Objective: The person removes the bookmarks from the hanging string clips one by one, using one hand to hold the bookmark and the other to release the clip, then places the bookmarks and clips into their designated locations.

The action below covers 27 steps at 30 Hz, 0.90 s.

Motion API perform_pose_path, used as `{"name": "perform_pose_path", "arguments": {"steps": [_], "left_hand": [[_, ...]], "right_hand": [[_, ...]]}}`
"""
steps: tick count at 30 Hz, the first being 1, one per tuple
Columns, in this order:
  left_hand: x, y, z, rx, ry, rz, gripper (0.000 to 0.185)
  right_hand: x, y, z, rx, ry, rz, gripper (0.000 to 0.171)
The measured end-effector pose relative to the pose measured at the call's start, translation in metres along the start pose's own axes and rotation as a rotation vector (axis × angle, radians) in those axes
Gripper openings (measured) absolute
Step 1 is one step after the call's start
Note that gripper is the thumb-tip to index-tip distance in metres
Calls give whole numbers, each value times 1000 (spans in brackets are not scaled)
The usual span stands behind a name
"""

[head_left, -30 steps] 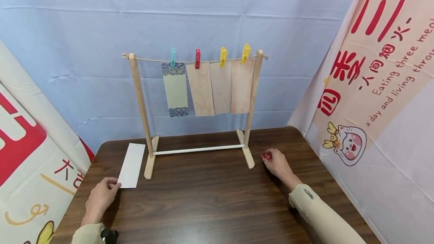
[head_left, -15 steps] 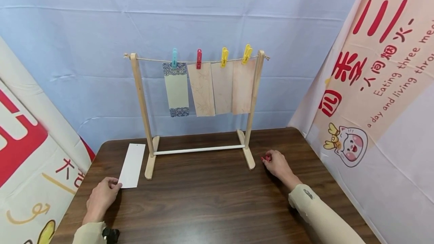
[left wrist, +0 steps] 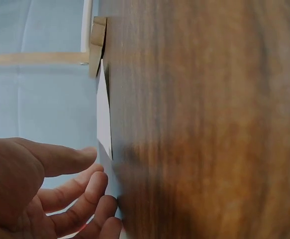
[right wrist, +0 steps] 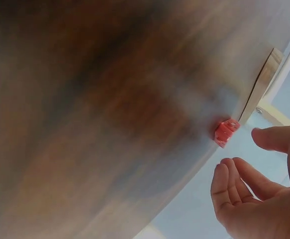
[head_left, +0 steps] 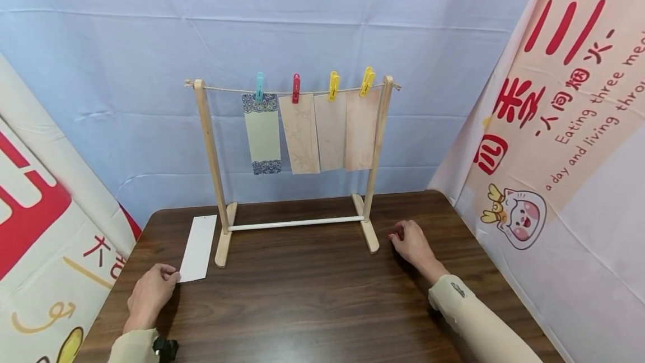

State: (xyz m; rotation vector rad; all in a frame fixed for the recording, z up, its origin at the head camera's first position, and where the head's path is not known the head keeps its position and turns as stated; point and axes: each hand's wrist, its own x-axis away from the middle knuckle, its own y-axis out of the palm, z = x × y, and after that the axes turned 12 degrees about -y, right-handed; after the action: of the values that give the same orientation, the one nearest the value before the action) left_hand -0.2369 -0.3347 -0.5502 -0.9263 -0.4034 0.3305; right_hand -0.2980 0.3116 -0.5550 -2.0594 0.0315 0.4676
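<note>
The left hand point(head_left: 148, 296) rested on the dark wooden bench point(head_left: 312, 290) with its fingers point(left wrist: 80, 191) loosely apart, the tips touching the near corner of a white card point(head_left: 198, 248) that lay flat beside the left foot of a wooden rack point(head_left: 218, 184). The right hand point(head_left: 413, 242) lay on the bench just right of the rack's other foot, its fingers point(right wrist: 239, 177) slightly curled and apart, clamped on nothing, with a small red clip point(right wrist: 226, 132) on the bench just beyond the fingertips

Bright, even light overhead; both wrist views blurred, head view edges bowed.
</note>
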Motion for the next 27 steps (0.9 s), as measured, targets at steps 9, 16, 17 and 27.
{"name": "perform_pose_path", "arguments": {"steps": [9,16,17,27], "left_hand": [[0,0,-1,-7,2,-24,31],[-2,1,-3,-15,-6,-5,31],[-2,1,-2,-18,-4,3,31],[1,1,2,-13,23,38,33]], "right_hand": [[-4,-6,-11,-12,-64,60,37],[-10,-10,-20,-31,-94,91,35],[-11,-11,-21,-38,-97,95,35],[-23,-19,-33,-67,-164,136,32]]}}
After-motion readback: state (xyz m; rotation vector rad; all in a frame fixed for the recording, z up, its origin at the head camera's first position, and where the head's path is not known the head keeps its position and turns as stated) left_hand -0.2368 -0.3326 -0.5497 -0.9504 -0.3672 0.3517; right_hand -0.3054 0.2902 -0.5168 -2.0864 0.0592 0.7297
